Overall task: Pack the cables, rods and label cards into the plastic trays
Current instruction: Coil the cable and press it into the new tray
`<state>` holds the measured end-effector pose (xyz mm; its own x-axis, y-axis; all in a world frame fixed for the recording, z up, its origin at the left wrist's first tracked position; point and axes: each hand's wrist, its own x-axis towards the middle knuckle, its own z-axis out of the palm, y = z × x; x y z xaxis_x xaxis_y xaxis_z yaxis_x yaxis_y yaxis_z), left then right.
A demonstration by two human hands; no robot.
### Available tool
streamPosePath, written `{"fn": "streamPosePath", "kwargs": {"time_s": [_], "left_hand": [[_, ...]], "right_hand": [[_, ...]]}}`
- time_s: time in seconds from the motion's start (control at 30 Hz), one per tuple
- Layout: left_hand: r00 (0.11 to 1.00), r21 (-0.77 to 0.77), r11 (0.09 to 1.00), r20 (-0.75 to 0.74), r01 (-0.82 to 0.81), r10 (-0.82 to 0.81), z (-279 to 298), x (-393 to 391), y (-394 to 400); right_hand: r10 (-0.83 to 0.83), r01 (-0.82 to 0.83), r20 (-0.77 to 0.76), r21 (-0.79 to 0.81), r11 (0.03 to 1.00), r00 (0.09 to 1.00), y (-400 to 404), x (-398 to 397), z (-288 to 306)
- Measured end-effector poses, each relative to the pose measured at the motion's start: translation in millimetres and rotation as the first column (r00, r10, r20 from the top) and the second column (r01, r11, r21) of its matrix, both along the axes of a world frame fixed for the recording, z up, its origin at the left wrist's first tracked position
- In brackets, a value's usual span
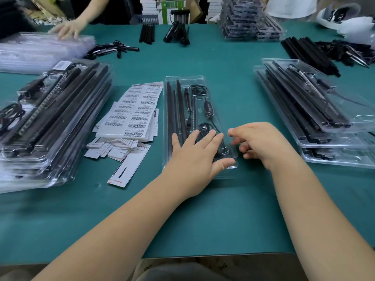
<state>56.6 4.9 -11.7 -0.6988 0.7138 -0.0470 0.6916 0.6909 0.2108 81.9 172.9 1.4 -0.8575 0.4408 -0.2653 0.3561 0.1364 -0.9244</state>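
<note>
A clear plastic tray (pixel 215 82) lies lengthwise in the middle of the green table. Black rods (pixel 178 110) fill its left side and a black cable (pixel 210 109) with an inline controller lies on its right. My left hand (pixel 195 159) rests flat on the tray's near end, straight fingers pressing on the coiled cable, thumb at the tray's near corner. My right hand (pixel 261 142) hovers at the tray's right edge with loosely curled fingers and holds nothing. Barcode label sheets (pixel 132 112) and small cards (pixel 113 149) lie left of the tray.
Stacks of packed trays stand at the left (pixel 50 122) and right (pixel 316 110). Loose black rods (pixel 308 53) and spikes (pixel 113 48) lie farther back. Another person's hand (pixel 68 29) rests on a pile of empty trays at the far left. More tray stacks (pixel 247 21) stand at the back.
</note>
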Motion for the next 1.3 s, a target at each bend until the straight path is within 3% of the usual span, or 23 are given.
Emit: {"fn": "streamPosePath", "kwargs": {"time_s": [0.2, 0.37, 0.6, 0.77, 0.93, 1.03, 1.3], "left_hand": [[1.000, -0.001, 1.000, 0.003, 0.001, -0.001, 0, 0, -1], [0.999, -0.056, 0.998, -0.038, 0.017, -0.019, -1, 0, 0], [0.991, -0.166, 0.985, -0.112, 0.052, -0.071, -5, -1, 0], [0.990, -0.177, 0.982, -0.119, 0.059, -0.081, -4, -1, -3], [0.991, -0.102, 0.986, -0.011, 0.132, -0.134, 1, -15, -21], [0.990, -0.059, 0.990, -0.038, 0.130, -0.133, 4, -21, -29], [0.985, -0.156, 0.975, -0.040, 0.157, -0.165, 2, -20, -28]], "right_hand": [[-0.054, 0.056, -0.024, 0.074, 0.996, 0.998, 0, -3, -2], [0.003, -0.004, 0.012, 0.116, 0.993, 1.000, 0, -3, -2], [0.082, -0.111, 0.084, 0.436, 0.893, 0.993, -8, -6, -11], [0.051, -0.081, 0.094, 0.349, 0.934, 0.994, -7, -9, -15], [0.080, -0.117, 0.107, 0.402, 0.908, 0.991, -8, -11, -16], [0.108, -0.161, 0.142, 0.438, 0.885, 0.984, -8, -10, -15], [0.169, -0.238, 0.178, 0.523, 0.818, 0.969, -13, -4, -8]]}}
